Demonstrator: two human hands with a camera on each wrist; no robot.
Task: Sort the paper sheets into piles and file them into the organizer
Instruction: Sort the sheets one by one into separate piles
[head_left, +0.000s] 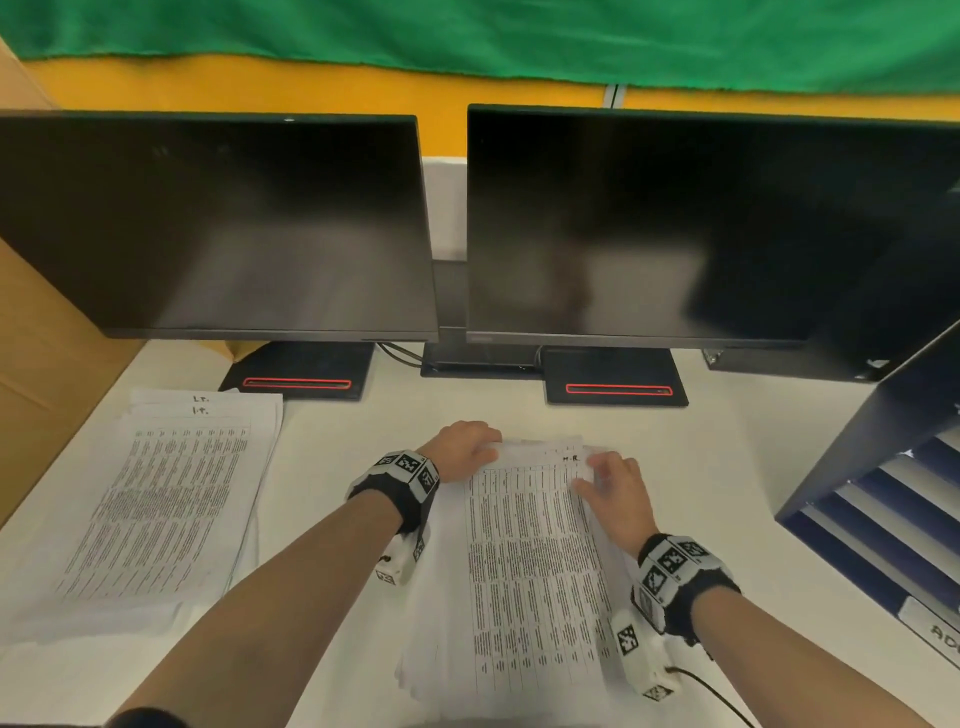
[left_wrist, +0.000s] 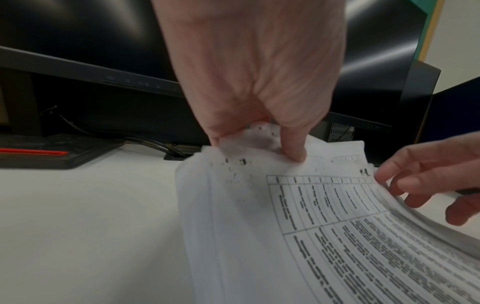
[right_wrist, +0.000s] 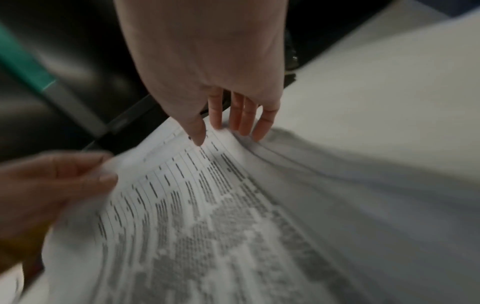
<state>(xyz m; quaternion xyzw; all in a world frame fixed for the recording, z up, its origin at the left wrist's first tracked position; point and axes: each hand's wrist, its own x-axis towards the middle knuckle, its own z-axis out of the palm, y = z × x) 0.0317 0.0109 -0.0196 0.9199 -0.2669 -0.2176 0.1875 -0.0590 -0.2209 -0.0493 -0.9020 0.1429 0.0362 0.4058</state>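
Two hands on the centre stack of sheets (head_left: 535, 571), lower middle of the head view: left hand (head_left: 465, 452) pinches its upper-left corner between thumb and fingers, right hand (head_left: 615, 493) rests loose fingers on the upper-right edge; second pile (head_left: 156, 499) lies at lower left, organizer (head_left: 893, 467) at the right edge

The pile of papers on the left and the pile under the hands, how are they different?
The left pile lies flat on the table with nobody touching it; the middle pile is being handled. The left hand pinches the middle pile's top sheet by its corner, and the right hand has fingers at its far edge. The left pile has "I.T." handwritten on top; the middle one reads "H.R.". Both are white sheets printed with tables.
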